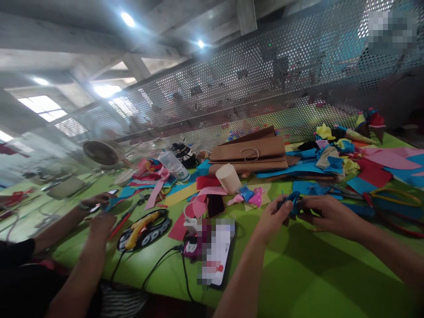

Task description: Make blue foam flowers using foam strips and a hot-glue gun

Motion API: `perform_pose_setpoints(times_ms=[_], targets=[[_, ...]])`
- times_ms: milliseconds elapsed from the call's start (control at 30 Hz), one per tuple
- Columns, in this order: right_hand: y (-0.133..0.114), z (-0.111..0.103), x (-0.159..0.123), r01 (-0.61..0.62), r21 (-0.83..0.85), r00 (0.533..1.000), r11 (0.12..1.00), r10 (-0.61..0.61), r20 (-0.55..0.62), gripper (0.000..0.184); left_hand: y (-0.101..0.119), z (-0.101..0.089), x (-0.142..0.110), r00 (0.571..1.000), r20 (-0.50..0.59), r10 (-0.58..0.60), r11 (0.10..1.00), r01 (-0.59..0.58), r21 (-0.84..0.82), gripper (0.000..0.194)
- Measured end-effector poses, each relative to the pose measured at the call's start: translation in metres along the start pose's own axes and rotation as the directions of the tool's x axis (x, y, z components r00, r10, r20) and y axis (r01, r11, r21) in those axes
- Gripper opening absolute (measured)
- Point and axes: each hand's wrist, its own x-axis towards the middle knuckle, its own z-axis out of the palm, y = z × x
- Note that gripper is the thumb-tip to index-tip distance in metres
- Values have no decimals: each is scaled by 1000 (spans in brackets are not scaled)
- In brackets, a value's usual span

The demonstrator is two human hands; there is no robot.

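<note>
My left hand (273, 217) and my right hand (326, 214) meet over the green table (298, 269), both pinching a small blue felt piece (293, 199) between the fingertips. The fingers of both hands are closed around it. Just left of my hands lie small blue (245, 192) and pink (257, 197) folded felt shapes. A beige paper cup (228, 178) lies on its side behind them.
A co-worker's arms (82, 238) work at the left near a yellow glue gun (141, 225) on a black stand. A phone (217, 254) lies in front. Brown paper bags (251, 154), coloured felt sheets (374, 170), scissors (394, 194), a plastic bottle (174, 165) and a perforated screen (265, 84) fill the back.
</note>
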Motion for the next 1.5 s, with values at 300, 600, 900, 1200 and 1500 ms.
perform_pose_setpoints(times_ms=[300,600,900,1200,1500], targets=[[5,3,2,-48,125,999,991,46,19,24,7,2,-6,998,-41,-39,999,40,25,72],[4,3,3,-36,183,999,982,35,7,25,1,0,-2,1000,-1,2,1000,-2,-29,71],[13,13,1,-19,145,999,989,24,-27,29,-4,-1,2,999,19,45,998,-46,33,66],[19,15,-1,138,-90,985,986,-146,-90,23,-2,-2,-1,999,-18,-35,999,35,-28,64],[17,18,-1,83,34,994,996,-81,-71,22,-2,-2,-3,997,-42,-70,997,68,-36,59]])
